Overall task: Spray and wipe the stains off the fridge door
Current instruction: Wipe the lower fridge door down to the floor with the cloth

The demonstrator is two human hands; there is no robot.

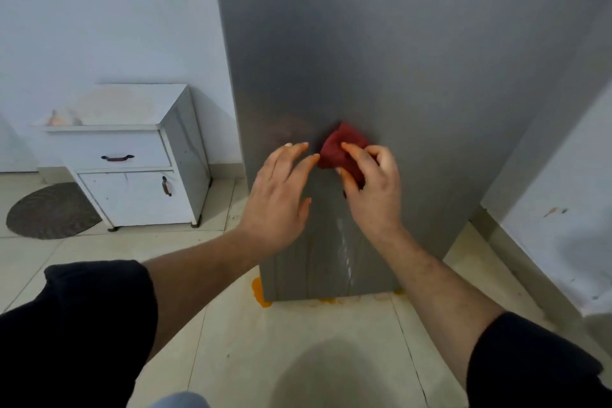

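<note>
The grey fridge door [397, 60] fills the upper middle of the view. My right hand [374, 189] grips a bunched dark red cloth [337, 149] and presses it against the door. My left hand [281, 195] hovers just left of the cloth, fingers spread, fingertips close to it and holding nothing. A faint reddish-brown smear [288, 129] shows on the door to the upper left of the cloth. Wet streaks [346, 248] run down the door below my hands. No spray bottle is in view.
A white cabinet [132, 156] with a drawer and a door stands left of the fridge, a dark oval mat [49, 212] beside it. Orange splashes [260, 291] lie on the tiled floor at the fridge's base. A white wall [563, 192] juts out at right.
</note>
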